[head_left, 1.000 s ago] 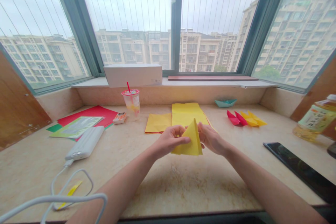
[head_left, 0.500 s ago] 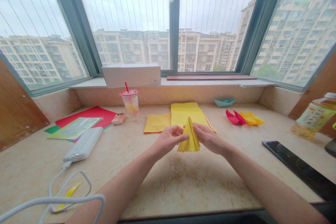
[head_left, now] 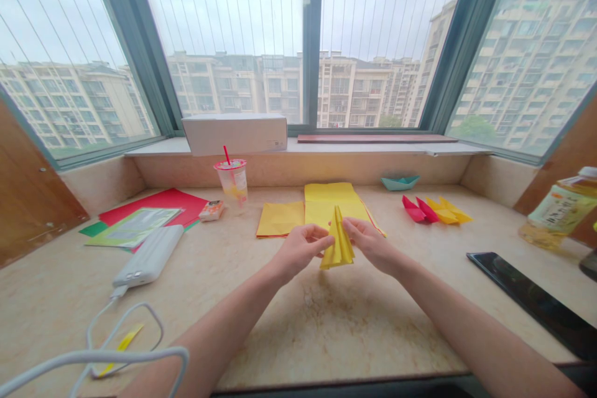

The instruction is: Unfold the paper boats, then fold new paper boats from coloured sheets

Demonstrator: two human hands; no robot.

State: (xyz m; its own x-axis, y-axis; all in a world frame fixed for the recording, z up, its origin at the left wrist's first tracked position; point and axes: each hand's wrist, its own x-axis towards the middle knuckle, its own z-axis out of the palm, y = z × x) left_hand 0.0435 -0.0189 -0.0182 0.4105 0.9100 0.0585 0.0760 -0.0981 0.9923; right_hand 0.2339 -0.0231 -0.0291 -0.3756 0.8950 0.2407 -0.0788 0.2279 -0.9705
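Note:
Between my two hands, above the stone counter, is a folded piece of yellow paper [head_left: 337, 247]. It narrows to a point at the top and fans out in pleats below. My left hand [head_left: 305, 247] pinches its left side, thumb in front and the other fingers partly behind. On the other side, my right hand [head_left: 366, 237] is closed on the paper's right edge with thumb and fingers. Just behind my hands lie a large stack of yellow paper [head_left: 329, 200] and a smaller stack of yellow-orange paper squares [head_left: 280, 219].
To the right are a teal paper boat [head_left: 400, 183], pink [head_left: 420, 209] and yellow-orange folded papers [head_left: 448, 211], a black phone [head_left: 527, 295] and a drink bottle [head_left: 562, 208]. Leftward are a plastic cup [head_left: 233, 183], a small packet [head_left: 211, 211], coloured sheets [head_left: 153, 205] and a white power bank [head_left: 149, 256] with cable.
The yellow paper has become narrower at its base, its pleats drawn closer together and turned slightly. Both hands keep their hold in nearly the same place.

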